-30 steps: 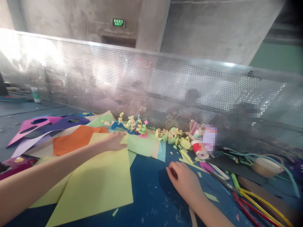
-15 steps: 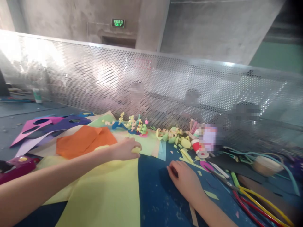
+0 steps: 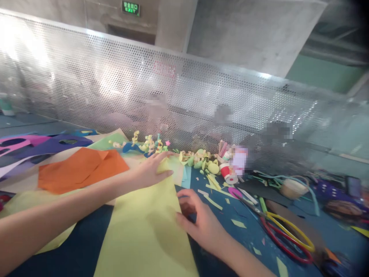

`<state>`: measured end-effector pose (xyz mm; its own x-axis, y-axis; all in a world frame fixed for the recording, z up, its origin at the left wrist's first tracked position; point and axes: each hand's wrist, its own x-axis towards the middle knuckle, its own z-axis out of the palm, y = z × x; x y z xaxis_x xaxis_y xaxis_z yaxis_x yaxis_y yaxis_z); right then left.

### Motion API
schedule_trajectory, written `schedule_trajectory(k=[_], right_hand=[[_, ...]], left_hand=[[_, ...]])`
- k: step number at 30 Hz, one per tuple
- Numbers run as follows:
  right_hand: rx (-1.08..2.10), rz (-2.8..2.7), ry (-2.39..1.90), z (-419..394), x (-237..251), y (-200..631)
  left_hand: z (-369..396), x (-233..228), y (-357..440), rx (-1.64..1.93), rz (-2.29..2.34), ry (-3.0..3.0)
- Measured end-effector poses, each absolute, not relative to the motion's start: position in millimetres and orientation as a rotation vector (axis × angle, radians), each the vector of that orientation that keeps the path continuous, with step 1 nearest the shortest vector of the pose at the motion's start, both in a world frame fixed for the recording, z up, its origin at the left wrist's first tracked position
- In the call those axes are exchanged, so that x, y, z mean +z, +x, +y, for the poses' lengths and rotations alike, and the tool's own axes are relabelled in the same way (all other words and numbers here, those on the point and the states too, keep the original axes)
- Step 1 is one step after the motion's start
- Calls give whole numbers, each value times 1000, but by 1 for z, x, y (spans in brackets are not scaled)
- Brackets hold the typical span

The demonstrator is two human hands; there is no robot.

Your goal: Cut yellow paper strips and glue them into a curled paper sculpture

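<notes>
A long pale yellow sheet (image 3: pixel 138 238) lies toward me on the dark blue table (image 3: pixel 83 242). My left hand (image 3: pixel 151 169) is at its far end, the yellow sheet showing between thumb and fingers. Beside the sheet's right edge hovers my right hand (image 3: pixel 198 217), with its fingers curled, the thumb apart and nothing held. Left of the sheet are folded orange sheets (image 3: pixel 83 169) and another yellow piece (image 3: pixel 31 219). Scissors (image 3: pixel 276 227) with red and yellow handles lie open on the right.
A perforated metal screen (image 3: pixel 190 100) stands behind the table. Before it are small yellow figures (image 3: pixel 150 144), cut pieces (image 3: pixel 201 159) and a red-and-white spool (image 3: pixel 229 173). Purple cut-out sheets (image 3: pixel 57 146) lie at left. Yellow scraps (image 3: pixel 238 223) are scattered near the scissors.
The yellow sheet has shifted right over the table, with my left hand at its far end. My right hand has come to the sheet's right edge and its fingers have spread. The view has turned right.
</notes>
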<state>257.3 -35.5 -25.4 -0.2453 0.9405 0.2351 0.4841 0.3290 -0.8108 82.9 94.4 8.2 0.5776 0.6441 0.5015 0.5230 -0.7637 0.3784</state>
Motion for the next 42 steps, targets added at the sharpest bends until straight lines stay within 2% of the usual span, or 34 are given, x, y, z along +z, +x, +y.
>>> schedule_trajectory(k=[10, 19, 21, 25, 27, 34, 42], right_hand=[[542, -1693, -1394, -15, -46, 278], [910, -1692, -1277, -22, -39, 269], [755, -1765, -1324, -23, -34, 271], [-58, -1984, -1671, -11, -26, 303], [-332, -1959, -1958, -2, -24, 333], [-379, -1656, -2370, -2, -25, 435], [-167, -1555, -2455, 2, -45, 463]], left_hand=[[124, 19, 58, 1214, 1125, 2485], [159, 2, 49, 1130, 1252, 2596], [160, 2, 48, 1106, 1278, 2637], [159, 2, 46, 998, 1306, 2702], [159, -2, 46, 956, 1323, 2727], [150, -32, 52, 889, 1407, 2774], [141, -35, 55, 783, 1411, 2875]])
